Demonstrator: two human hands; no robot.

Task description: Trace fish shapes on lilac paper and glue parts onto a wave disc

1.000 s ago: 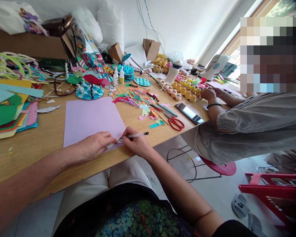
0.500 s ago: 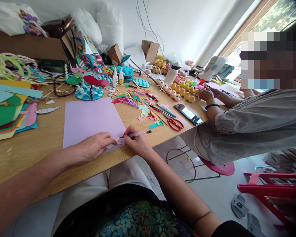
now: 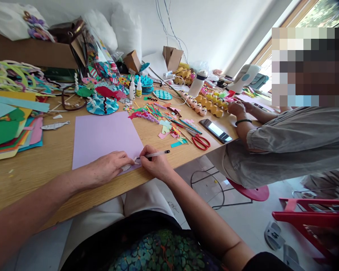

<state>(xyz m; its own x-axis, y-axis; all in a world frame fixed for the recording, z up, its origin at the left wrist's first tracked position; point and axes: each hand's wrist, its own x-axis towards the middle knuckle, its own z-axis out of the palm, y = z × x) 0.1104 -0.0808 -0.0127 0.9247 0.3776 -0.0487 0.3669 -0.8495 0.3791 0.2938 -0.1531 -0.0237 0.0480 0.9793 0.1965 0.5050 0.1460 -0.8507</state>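
Note:
A sheet of light purple paper (image 3: 106, 135) lies at the table's front edge. On its lower right corner is a small pale fish-shaped paper cutout (image 3: 126, 168), partly hidden under fingers. My left hand (image 3: 109, 166) rests on the sheet, fingers stretched out, their tips pressing the cutout flat. Close beside it, my right hand (image 3: 156, 164) pinches a clear-barrelled pen (image 3: 159, 153) with a black end. The pen's tip is at the cutout's tail end, touching or almost touching the purple paper.
Red-handled scissors (image 3: 201, 142), a phone (image 3: 216, 130) and paper scraps (image 3: 169, 128) lie to the right. Coloured sheets (image 3: 11, 128) and a grey paper fish (image 3: 55, 125) are left. Glue bottles (image 3: 135, 89) stand behind. A co-worker in a grey sleeve (image 3: 293, 130) sits at right.
My right hand and the pen have shifted very slightly left along the cutout's tail. My left hand stays in place. The co-worker's head has moved a little.

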